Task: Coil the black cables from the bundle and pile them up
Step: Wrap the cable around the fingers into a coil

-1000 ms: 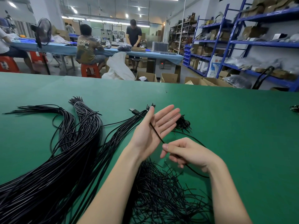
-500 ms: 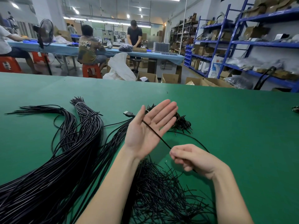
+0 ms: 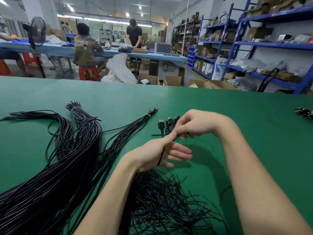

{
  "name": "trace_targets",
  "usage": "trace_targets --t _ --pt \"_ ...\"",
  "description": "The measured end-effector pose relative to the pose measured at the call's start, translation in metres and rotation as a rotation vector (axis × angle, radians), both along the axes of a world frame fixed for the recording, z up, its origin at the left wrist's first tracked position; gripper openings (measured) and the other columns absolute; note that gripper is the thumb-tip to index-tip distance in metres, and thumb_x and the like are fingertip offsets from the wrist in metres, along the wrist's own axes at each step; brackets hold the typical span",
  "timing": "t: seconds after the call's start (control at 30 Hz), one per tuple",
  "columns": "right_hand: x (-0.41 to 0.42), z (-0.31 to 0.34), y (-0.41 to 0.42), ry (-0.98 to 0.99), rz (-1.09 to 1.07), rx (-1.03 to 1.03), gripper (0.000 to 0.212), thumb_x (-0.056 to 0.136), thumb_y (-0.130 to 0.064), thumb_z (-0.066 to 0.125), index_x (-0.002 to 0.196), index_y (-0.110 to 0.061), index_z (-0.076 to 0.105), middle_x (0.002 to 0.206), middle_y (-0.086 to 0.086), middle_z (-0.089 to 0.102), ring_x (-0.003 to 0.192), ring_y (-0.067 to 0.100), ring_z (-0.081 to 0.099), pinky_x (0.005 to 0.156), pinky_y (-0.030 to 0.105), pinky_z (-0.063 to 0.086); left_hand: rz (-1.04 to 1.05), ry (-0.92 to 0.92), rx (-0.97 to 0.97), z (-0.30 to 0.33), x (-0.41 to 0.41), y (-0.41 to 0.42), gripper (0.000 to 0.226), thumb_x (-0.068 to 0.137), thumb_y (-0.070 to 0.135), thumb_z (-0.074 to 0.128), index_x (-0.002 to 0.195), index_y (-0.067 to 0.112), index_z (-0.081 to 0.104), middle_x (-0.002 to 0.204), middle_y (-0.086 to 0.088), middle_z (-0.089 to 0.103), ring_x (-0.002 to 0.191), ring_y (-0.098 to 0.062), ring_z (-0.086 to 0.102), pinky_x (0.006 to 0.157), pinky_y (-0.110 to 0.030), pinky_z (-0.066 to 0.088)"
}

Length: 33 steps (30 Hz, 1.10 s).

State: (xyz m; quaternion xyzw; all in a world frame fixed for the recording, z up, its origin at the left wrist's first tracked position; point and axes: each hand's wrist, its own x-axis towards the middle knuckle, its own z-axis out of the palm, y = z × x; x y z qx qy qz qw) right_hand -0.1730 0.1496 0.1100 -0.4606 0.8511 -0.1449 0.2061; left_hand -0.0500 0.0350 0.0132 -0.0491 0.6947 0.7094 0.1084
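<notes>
While the left hand (image 3: 157, 154) lies flat under a black cable (image 3: 160, 156), the right hand (image 3: 194, 124) pinches it.

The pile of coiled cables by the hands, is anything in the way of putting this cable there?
Nothing visible. The pile lies just behind the right hand, which pinches the cable wrapped across the left hand. Only bare green table surrounds it.

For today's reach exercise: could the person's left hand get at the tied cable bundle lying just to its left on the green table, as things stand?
Probably yes, once freed. The tied bundle lies on open table beside the left hand, nothing between, but a cable is wrapped across that hand.
</notes>
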Motion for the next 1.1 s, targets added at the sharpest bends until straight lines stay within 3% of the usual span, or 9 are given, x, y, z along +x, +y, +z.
trace_targets --t 0.17,0.23,0.33,0.4,0.67,0.77,0.83,0.97,1.1 --pt "0.032 0.0 -0.018 0.109 -0.055 -0.264 0.009 0.094 -0.02 0.059 0.089 -0.027 0.062 0.082 -0.01 0.072 0.067 0.004 0.059 0.06 0.024 0.043 0.393 0.155 0.186 -0.001 -0.008 -0.001 0.061 0.104 0.056 0.02 0.128 0.02 0.063 0.112 0.002 0.074 0.117 -0.013 0.063 0.109 -0.044 0.038" --pt "0.041 -0.024 -0.011 -0.158 -0.084 -0.464 0.007 0.096 -0.018 0.061 0.092 -0.023 0.064 0.077 -0.004 0.074 0.055 0.005 0.058 0.053 0.021 0.044 0.481 0.273 0.427 0.0 -0.008 -0.009 0.06 0.106 0.051 0.022 0.132 0.012 0.06 0.103 -0.007 0.073 0.105 -0.02 0.059 0.108 -0.041 0.035" --pt "0.047 -0.066 0.007 -0.622 -0.129 -0.543 0.011 0.101 -0.021 0.061 0.102 -0.012 0.067 0.088 0.005 0.078 0.052 0.01 0.055 0.048 0.019 0.044 0.48 0.393 0.62 0.004 -0.003 -0.021 0.065 0.106 0.051 0.018 0.145 0.007 0.047 0.135 -0.01 0.064 0.127 -0.022 0.058 0.112 -0.041 0.039" --pt "0.044 -0.09 0.015 -0.705 -0.146 -0.523 0.017 0.099 -0.03 0.065 0.095 -0.015 0.07 0.085 0.004 0.075 0.052 0.008 0.05 0.049 0.018 0.04 0.419 0.421 0.627 0.006 0.0 -0.02 0.067 0.106 0.051 0.015 0.144 0.006 0.047 0.139 -0.011 0.061 0.132 -0.025 0.056 0.113 -0.046 0.039" --pt "0.012 -0.109 0.021 -0.404 -0.026 -0.169 0.068 0.072 -0.089 0.057 0.063 -0.023 0.071 0.049 -0.008 0.048 0.047 0.012 0.038 0.055 0.022 0.038 0.166 0.414 0.613 0.01 0.009 -0.016 0.07 0.106 0.051 0.017 0.141 -0.001 0.048 0.143 -0.022 0.055 0.13 -0.043 0.053 0.106 -0.056 0.046" --pt "-0.004 -0.094 0.018 -0.149 0.074 -0.052 0.031 0.096 -0.044 0.063 0.07 -0.031 0.076 0.069 -0.009 0.07 0.067 0.005 0.062 0.075 0.03 0.053 -0.016 0.292 0.488 0.008 0.011 -0.012 0.075 0.105 0.054 0.019 0.142 -0.005 0.047 0.142 -0.027 0.053 0.13 -0.049 0.05 0.107 -0.062 0.042" --pt "-0.015 -0.069 0.014 -0.043 0.13 0.062 0.049 0.096 -0.014 0.057 0.056 -0.04 0.071 0.055 -0.019 0.063 0.054 -0.008 0.053 0.065 0.025 0.045 -0.076 0.174 0.35 0.005 0.009 -0.008 0.079 0.104 0.056 0.018 0.14 -0.007 0.049 0.139 -0.027 0.056 0.13 -0.048 0.051 0.105 -0.058 0.046" --pt "-0.016 -0.021 0.002 0.164 0.107 0.171 0.029 0.09 -0.038 0.069 0.062 -0.029 0.069 0.054 -0.02 0.062 0.048 -0.005 0.05 0.058 0.019 0.04 -0.029 -0.011 0.039 -0.001 0.0 0.004 0.075 0.102 0.059 0.015 0.132 0.006 0.058 0.136 -0.012 0.063 0.128 -0.03 0.058 0.103 -0.044 0.048" --pt "0.012 -0.011 -0.001 0.339 -0.027 -0.076 0.019 0.088 -0.034 0.063 0.075 -0.03 0.075 0.074 -0.007 0.072 0.073 0.013 0.065 0.065 0.026 0.048 0.242 0.061 0.019 -0.004 -0.008 0.002 0.061 0.105 0.056 0.017 0.127 0.021 0.061 0.13 0.001 0.067 0.119 -0.014 0.063 0.094 -0.033 0.053"
